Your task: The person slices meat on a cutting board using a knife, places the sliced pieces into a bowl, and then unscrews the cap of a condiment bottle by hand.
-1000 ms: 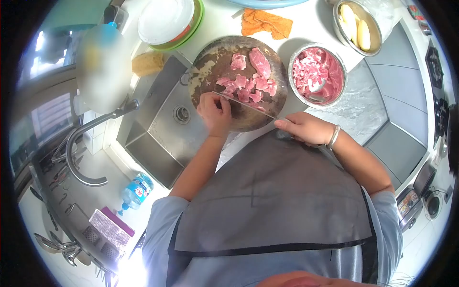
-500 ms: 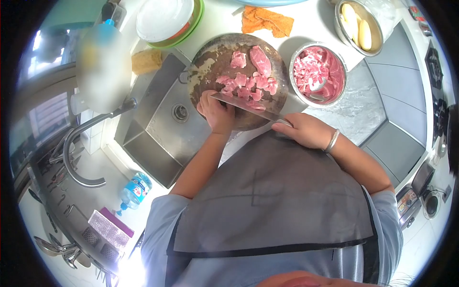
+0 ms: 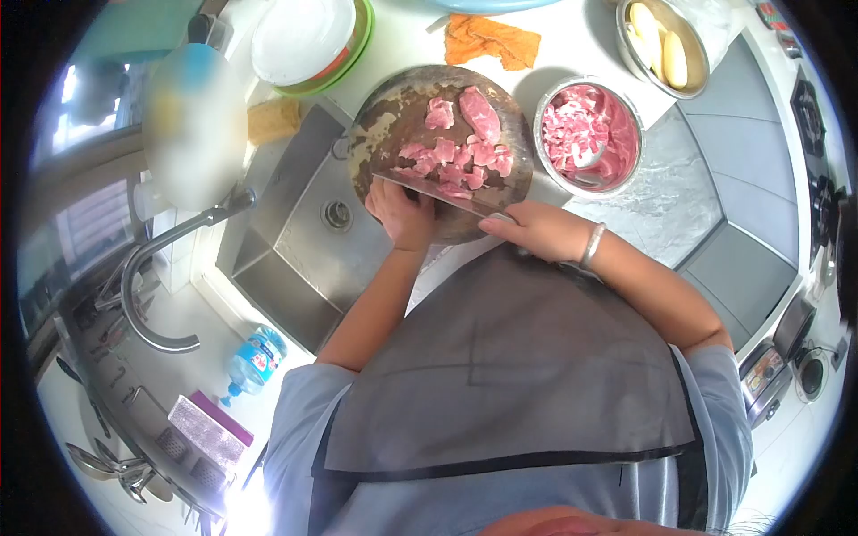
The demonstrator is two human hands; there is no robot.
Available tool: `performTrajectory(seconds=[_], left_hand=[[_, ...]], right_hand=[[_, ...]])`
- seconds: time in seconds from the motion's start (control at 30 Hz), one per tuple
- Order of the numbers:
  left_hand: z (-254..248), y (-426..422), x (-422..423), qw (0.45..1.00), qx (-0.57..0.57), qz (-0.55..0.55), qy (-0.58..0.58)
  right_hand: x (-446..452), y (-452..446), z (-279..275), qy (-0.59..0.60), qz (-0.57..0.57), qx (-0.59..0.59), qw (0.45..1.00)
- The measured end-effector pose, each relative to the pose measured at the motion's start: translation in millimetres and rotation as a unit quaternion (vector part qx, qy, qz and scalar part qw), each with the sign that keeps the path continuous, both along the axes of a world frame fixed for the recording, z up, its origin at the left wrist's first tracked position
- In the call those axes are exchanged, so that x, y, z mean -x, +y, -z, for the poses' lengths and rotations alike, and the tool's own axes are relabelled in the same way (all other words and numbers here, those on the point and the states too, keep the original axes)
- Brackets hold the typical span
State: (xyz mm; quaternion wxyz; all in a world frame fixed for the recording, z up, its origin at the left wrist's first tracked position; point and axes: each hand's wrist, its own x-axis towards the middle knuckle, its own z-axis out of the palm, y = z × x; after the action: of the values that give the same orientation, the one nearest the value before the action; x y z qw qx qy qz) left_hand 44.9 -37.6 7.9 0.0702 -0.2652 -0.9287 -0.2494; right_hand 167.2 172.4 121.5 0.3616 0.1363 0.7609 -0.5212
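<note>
A round, worn wooden cutting board (image 3: 380, 121) partly overhangs the sink. Sliced raw meat (image 3: 447, 156) lies across its middle, with a larger chunk of meat (image 3: 480, 114) and a smaller piece (image 3: 439, 114) behind. My right hand (image 3: 545, 230) is closed on the handle of a kitchen knife (image 3: 447, 197), whose blade points left over the board's near part. At the blade's tip end, my left hand (image 3: 402, 217) rests on the board with curled fingers. Whatever lies beneath those fingers is hidden by the hand and blade. To the right stands a metal bowl (image 3: 539, 134) of cut meat.
A steel sink (image 3: 295, 223) with a curved faucet (image 3: 134, 304) lies to the left. Plates (image 3: 304, 40), an orange cloth (image 3: 492, 41) and a bowl of peeled pale vegetables (image 3: 700, 89) stand at the back. A blue soap bottle (image 3: 255, 362) is at lower left.
The knife and my right hand have moved a little to the left, the blade staying close to my left hand. My left hand keeps nearly the same place on the board.
</note>
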Motion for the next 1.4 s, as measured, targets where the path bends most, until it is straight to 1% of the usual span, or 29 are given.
performTrajectory(seconds=[0.07,0.13,0.3,0.4,0.5,0.6,0.67,0.7,0.77,0.8,0.87,0.9,0.93,0.97,1.07,1.17,1.27,1.37,1.4], left_hand=[[-1.9,2.6,0.5,1.000,-0.021,0.003,0.010],[-5.1,4.7,0.9,1.000,-0.006,-0.001,0.001],[-6.0,5.3,0.4,1.000,-0.005,-0.010,-0.025],[-3.9,3.8,0.7,0.999,-0.029,0.010,-0.029],[-6.2,0.5,0.3,0.998,-0.030,0.036,-0.039],[-12.1,3.2,0.3,0.999,-0.017,0.035,-0.029],[-15.2,5.6,0.8,0.999,-0.016,0.040,-0.002],[-17.7,5.3,3.7,0.995,-0.081,0.042,-0.049],[-24.6,-0.8,14.5,0.967,-0.206,0.048,-0.145],[-31.4,-0.6,21.4,0.957,-0.235,0.044,-0.165],[-54.0,1.0,36.9,0.934,-0.290,0.034,-0.205],[-67.0,1.5,45.0,0.920,-0.248,0.109,-0.284],[-80.8,2.2,53.5,0.893,-0.203,0.180,-0.358],[-90.0,3.5,58.8,0.856,-0.154,0.249,-0.427],[-94.3,25.2,66.9,0.882,-0.005,0.352,-0.312],[-93.5,37.6,62.0,0.913,0.008,0.339,-0.228],[-114.7,48.4,46.7,0.873,-0.018,0.417,-0.252],[-121.6,57.1,24.5,0.794,-0.064,0.478,-0.370],[-121.7,59.7,22.4,0.813,-0.064,0.468,-0.341]], right_hand=[[5.9,-1.5,-6.3,0.015,0.019,0.013,1.000],[4.8,0.7,-8.9,0.013,0.019,0.017,1.000],[-18.2,22.9,-23.4,-0.050,-0.010,0.002,0.999],[-22.2,16.9,-12.2,-0.031,0.002,-0.009,0.999],[-16.6,12.9,-16.8,-0.055,0.039,0.027,0.997],[-19.0,20.8,-16.9,-0.127,0.059,0.079,0.987],[-28.9,28.4,-25.1,-0.072,0.054,0.055,0.994],[-34.0,31.0,-28.6,-0.044,0.052,0.042,0.997],[-46.0,30.5,-31.2,0.074,0.028,-0.069,0.994],[-50.0,31.0,-32.1,0.132,0.017,-0.125,0.983],[-45.1,33.8,-47.6,0.144,-0.019,-0.199,0.969],[-42.3,35.2,-54.5,0.151,-0.039,-0.235,0.959],[-41.1,36.8,-56.5,0.154,-0.047,-0.246,0.956],[-39.2,38.0,-57.7,0.158,-0.055,-0.257,0.952],[-37.2,38.4,-61.4,0.171,-0.067,-0.278,0.943],[-37.2,39.4,-64.8,0.188,-0.074,-0.291,0.935],[-36.7,34.7,-61.6,0.183,-0.083,-0.300,0.933],[-30.2,29.0,-63.2,0.190,-0.088,-0.295,0.932],[-28.9,27.3,-64.5,0.196,-0.087,-0.292,0.932]])
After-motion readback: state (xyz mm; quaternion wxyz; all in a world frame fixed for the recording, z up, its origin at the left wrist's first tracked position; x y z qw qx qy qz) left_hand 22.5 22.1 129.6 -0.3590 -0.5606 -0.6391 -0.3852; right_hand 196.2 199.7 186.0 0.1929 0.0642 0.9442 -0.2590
